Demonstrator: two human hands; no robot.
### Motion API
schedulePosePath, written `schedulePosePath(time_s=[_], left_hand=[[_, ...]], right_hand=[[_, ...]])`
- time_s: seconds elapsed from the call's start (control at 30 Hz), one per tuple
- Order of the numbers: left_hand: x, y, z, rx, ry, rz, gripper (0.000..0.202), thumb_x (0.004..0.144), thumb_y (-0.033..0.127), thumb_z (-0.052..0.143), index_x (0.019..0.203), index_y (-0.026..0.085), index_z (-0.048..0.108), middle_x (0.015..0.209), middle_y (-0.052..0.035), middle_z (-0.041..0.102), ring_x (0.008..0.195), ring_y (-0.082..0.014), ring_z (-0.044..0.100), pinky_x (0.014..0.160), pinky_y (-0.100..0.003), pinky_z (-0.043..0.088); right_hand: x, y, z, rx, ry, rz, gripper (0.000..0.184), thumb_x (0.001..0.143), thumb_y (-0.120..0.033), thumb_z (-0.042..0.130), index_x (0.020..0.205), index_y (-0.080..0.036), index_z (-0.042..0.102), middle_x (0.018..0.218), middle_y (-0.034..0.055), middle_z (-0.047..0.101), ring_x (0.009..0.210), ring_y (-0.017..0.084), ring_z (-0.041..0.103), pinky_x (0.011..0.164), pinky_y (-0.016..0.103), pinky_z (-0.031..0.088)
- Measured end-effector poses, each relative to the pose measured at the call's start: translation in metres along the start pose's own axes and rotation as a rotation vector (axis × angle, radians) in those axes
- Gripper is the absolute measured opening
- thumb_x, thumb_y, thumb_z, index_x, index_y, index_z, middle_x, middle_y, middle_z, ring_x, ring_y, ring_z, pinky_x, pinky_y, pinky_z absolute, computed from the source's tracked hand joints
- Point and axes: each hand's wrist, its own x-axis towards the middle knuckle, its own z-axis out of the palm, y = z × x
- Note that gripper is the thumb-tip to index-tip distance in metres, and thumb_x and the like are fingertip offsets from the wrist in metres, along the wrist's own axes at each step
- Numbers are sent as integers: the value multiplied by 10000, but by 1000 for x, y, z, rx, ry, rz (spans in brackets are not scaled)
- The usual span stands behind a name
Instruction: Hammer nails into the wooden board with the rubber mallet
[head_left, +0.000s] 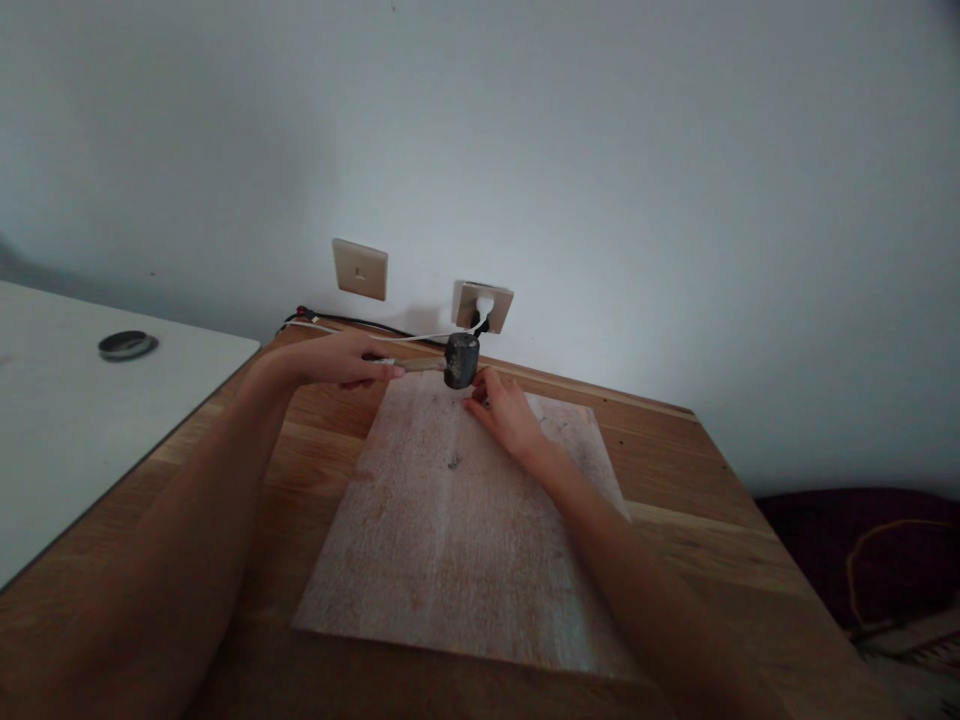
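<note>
A mallet (461, 361) with a dark, scuffed head and a pale wooden handle is in my left hand (345, 361), the fingers closed around the handle. Its head hovers over the far end of a thin whitish wooden board (442, 540). Just right of the mallet head, my right hand (506, 408) rests at the board with thumb and fingertips pinched together. Whatever is between those fingertips, if anything, is too small to make out. A few dark marks show on the board near the hands.
The board lies on a brown wooden table (675, 490) against the wall. Two wall plates (360, 269) sit above it, one holding plugs (484, 308) with cords along the table's back edge. At left stands a white tabletop (67, 410) with a round dark lid-like object (126, 345).
</note>
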Motion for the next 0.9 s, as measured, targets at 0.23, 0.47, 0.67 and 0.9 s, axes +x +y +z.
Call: schedulePosePath(time_s=[0.23,0.47,0.67,0.9], left_hand=[[5,4,3,49,-13,28,512,868,702,575,779,202,640,586,-9,542,543,-170,510,530,-285,337],[17,2,8,116,-16,109,514,852,698,598,699,207,621,626,-8,583,582,-162,533,562,-282,338],[15,2,7,163,3,72,543,853,731,563,756,203,644,635,-12,618,579,-161,566,558,-276,357],[7,5,0,177,9,-2,577,855,736,526,870,193,720,619,-25,625,570,-179,592,540,-280,378]], right_hand=[[-8,13,-7,67,108,-6,728,856,-472,854,1407,-183,476,1041,140,765,1028,357,724,928,505,553],[-20,30,-25,87,173,-46,902,821,-586,845,1511,-169,440,1165,170,685,1057,365,683,982,564,544],[-37,6,-35,51,151,-193,232,985,-321,701,1172,-199,640,1001,99,683,933,276,674,852,432,583],[-41,-40,-34,-219,-329,-597,218,997,-40,604,1071,-189,745,1109,85,750,1056,235,683,956,374,553]])
